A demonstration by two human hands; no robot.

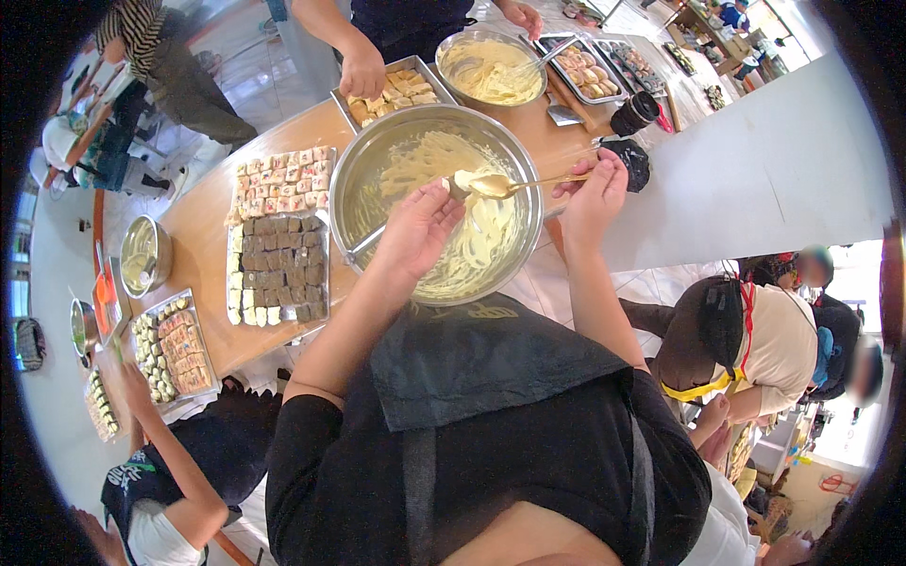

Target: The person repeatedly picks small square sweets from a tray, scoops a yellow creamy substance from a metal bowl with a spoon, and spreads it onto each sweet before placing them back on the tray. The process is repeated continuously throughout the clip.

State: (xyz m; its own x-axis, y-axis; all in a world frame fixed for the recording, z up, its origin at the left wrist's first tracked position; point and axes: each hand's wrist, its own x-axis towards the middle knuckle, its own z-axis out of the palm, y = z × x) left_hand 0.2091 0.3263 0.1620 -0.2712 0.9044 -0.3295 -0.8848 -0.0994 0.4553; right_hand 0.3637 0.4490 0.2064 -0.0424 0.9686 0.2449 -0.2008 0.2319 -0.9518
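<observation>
Over a large steel bowl (340, 191) of pale yellow cream (488, 233), my left hand (425, 226) pinches a small brown cake piece (456, 189) with cream on it. My right hand (594, 180) grips the handle of a gold-coloured spoon (495, 186). The spoon's bowl touches or nearly touches the piece; which of the two I cannot tell. A metal utensil handle (368, 239) rests across the bowl's left rim. To the left lies a tray (328, 283) of brown cake cubes (283, 247), with cream on those along its left side and part of the near row.
Pale decorated cake pieces (283, 184) adjoin the brown ones. Across the wooden table (191, 219), another person's hand (362, 74) reaches into a tray of yellow pieces (396, 92). Beside it stands a second cream bowl (488, 67). A black lidded container (635, 113) stands right. Other people work around.
</observation>
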